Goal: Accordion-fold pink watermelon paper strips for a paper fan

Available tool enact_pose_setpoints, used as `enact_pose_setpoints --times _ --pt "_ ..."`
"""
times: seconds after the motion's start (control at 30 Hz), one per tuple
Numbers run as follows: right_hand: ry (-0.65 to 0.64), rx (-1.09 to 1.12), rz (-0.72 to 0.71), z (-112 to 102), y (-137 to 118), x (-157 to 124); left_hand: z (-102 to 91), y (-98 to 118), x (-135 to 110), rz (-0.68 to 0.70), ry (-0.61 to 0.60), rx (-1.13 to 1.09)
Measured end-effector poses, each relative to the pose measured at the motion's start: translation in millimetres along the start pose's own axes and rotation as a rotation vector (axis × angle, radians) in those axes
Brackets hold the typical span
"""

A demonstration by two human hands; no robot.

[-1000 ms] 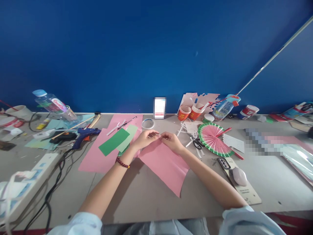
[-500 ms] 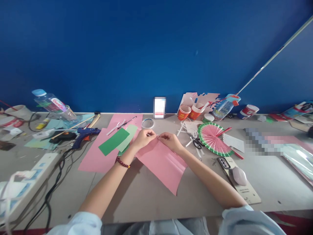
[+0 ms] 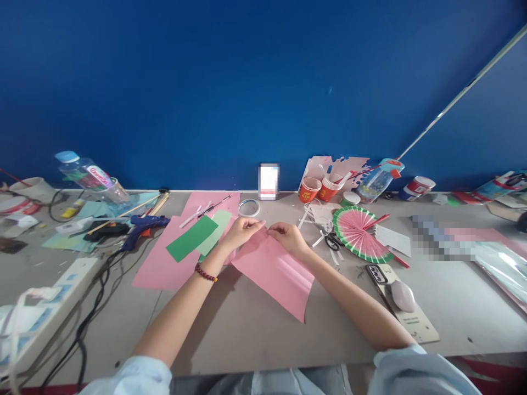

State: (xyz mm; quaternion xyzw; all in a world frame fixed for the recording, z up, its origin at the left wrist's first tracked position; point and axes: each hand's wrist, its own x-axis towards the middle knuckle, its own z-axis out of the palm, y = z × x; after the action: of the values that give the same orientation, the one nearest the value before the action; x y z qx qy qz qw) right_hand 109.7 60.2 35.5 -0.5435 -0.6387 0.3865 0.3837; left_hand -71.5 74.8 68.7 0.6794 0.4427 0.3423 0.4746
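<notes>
A pink sheet of paper (image 3: 280,269) is held up by its far edge, its near corner hanging toward me and bending slightly. My left hand (image 3: 246,231) pinches near the sheet's far corner, thumb against fingers. Close beside it, my right hand (image 3: 287,236) is closed on the same edge. The fingertips of both hands almost meet. Left of my left hand lie a dark green paper strip (image 3: 192,238) and a light green one (image 3: 216,233), on top of larger pink paper (image 3: 158,263). A roll of tape (image 3: 249,208) sits just beyond my hands.
To the right lie a watermelon-patterned paper fan (image 3: 356,233), black scissors (image 3: 331,241), and a phone (image 3: 405,307) with a mouse (image 3: 402,296) on it. Red paper cups (image 3: 309,190) stand at the back. Leftward are a glue gun (image 3: 144,227), a bottle (image 3: 93,175) and a power strip (image 3: 53,312).
The pink sheet has turned slightly, its near corner shifting to the right and a little away from me. Both hands keep their pinch on its edge.
</notes>
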Motion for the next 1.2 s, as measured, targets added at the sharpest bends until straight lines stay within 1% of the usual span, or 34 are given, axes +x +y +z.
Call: enact_pose_setpoints --times 0.1,0.37,0.6,0.7,0.83,0.93,1.03,1.2 --pt "0.013 0.015 0.012 -0.6 -0.1 -0.6 -1.5 -3.4 2.1 0.005 0.001 0.000" --pt "-0.021 0.047 -0.011 -2.2 -0.6 -2.6 -5.4 -7.0 1.8 0.021 0.107 0.003" --pt "0.002 -0.037 -0.054 -0.8 -1.2 -2.5 -6.3 -10.0 2.9 0.024 0.148 -0.002" --pt "-0.001 -0.048 -0.042 -0.1 -1.8 -2.9 -11.1 -12.4 4.4 -0.001 0.113 -0.029" --pt "-0.008 -0.051 -0.039 1.1 -1.6 -3.9 -19.7 -14.8 6.7 -0.060 0.035 -0.057" --pt "-0.013 -0.047 -0.052 2.4 -0.4 -4.4 -21.4 -14.2 6.9 -0.043 -0.040 -0.062" --pt "-0.016 -0.041 -0.053 3.4 0.2 -4.9 -19.7 -11.9 5.8 -0.006 -0.047 -0.005" --pt "-0.012 -0.060 -0.039 3.5 -1.6 -5.9 -18.2 -11.1 5.3 0.004 -0.034 0.043"
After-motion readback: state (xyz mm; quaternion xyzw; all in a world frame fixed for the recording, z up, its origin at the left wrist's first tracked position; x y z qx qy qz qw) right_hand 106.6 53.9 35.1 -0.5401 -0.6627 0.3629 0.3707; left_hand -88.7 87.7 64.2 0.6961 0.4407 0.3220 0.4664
